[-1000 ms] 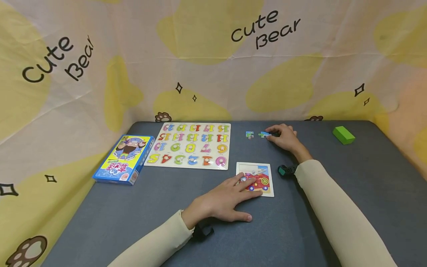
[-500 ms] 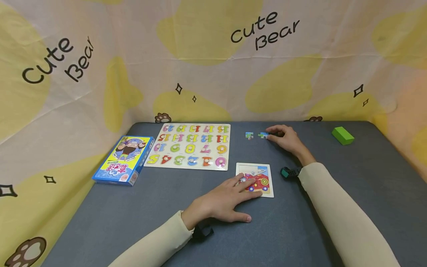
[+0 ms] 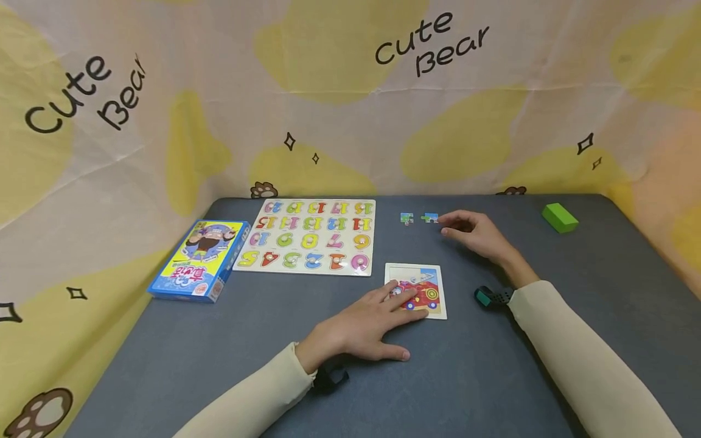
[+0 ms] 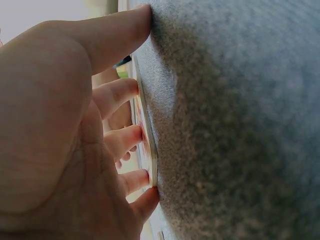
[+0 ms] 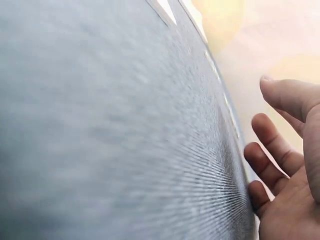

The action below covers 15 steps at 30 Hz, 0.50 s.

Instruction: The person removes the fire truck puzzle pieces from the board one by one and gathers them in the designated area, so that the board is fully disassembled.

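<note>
My left hand (image 3: 367,328) lies with spread fingers on a small framed picture puzzle (image 3: 432,297) showing a red vehicle. In the left wrist view, its fingertips touch the puzzle's edge and face while the thumb rests apart on the table. My right hand (image 3: 479,236) is just right of a small blue-green jigsaw piece (image 3: 429,218), its fingers relaxed and holding nothing. Left of that piece lies a second jigsaw piece (image 3: 406,218), a short gap away. In the right wrist view, the right hand (image 5: 290,170) shows loosely bent fingers with a gap to the thumb.
A white number board (image 3: 306,243) with colourful digits lies at the back left of the dark table (image 3: 465,377). Beside it is a blue and yellow box (image 3: 198,260). A green block (image 3: 560,218) stands at the back right. Printed cloth (image 3: 328,73) hangs behind.
My right hand has let go of the right jigsaw piece and drawn back to the right and nearer. The left hand stays on the picture puzzle.
</note>
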Each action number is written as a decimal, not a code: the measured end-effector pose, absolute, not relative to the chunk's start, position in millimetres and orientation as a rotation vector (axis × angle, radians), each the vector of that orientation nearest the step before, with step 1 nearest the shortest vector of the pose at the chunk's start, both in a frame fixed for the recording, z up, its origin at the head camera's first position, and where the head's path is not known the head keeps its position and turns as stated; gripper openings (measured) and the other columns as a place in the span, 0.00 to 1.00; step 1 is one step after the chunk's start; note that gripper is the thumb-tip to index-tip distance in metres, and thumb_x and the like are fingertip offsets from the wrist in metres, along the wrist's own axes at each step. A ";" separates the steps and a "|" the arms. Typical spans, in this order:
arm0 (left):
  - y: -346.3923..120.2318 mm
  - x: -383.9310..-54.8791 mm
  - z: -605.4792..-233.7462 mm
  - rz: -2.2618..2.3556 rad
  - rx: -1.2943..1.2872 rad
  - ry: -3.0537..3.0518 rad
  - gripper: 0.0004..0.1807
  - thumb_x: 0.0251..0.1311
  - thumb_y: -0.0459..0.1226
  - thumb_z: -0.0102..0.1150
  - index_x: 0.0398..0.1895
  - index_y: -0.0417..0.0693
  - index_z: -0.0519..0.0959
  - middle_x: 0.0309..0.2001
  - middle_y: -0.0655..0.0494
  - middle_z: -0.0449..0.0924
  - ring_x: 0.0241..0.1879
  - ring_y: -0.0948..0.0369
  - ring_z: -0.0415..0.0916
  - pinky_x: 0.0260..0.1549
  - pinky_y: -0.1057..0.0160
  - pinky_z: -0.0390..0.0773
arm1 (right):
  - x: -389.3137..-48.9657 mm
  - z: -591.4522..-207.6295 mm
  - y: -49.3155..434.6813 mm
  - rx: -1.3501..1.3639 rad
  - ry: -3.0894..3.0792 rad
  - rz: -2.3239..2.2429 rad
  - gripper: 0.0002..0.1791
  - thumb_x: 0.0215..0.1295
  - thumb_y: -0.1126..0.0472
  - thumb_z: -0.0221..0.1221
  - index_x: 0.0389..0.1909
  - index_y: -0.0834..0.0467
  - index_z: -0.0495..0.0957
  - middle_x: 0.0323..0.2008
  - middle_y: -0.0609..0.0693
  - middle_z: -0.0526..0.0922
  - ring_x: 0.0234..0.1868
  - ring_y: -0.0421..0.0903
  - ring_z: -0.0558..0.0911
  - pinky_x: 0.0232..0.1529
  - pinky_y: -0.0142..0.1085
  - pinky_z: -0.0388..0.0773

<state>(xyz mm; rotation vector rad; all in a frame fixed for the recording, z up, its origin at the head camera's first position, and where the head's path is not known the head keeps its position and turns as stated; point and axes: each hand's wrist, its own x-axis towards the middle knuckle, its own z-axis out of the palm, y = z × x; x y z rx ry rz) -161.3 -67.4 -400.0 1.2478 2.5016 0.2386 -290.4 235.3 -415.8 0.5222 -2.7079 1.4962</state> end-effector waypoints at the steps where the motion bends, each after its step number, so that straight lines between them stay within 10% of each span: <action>1: -67.7 -161.7 -399.9 0.239 1.244 2.503 0.42 0.65 0.62 0.57 0.80 0.74 0.54 0.84 0.61 0.43 0.83 0.48 0.36 0.77 0.41 0.53 | -287.3 -415.0 234.0 0.554 -2.717 1.483 0.19 0.72 0.59 0.62 0.59 0.62 0.80 0.54 0.61 0.84 0.43 0.38 0.78 0.42 0.26 0.74; 15: -66.8 -162.2 -402.2 0.273 1.254 2.526 0.48 0.64 0.63 0.59 0.83 0.67 0.49 0.84 0.62 0.44 0.83 0.46 0.35 0.78 0.41 0.47 | -246.2 -420.1 214.2 0.970 -2.771 1.391 0.13 0.65 0.60 0.69 0.50 0.51 0.86 0.46 0.47 0.87 0.49 0.46 0.76 0.54 0.42 0.69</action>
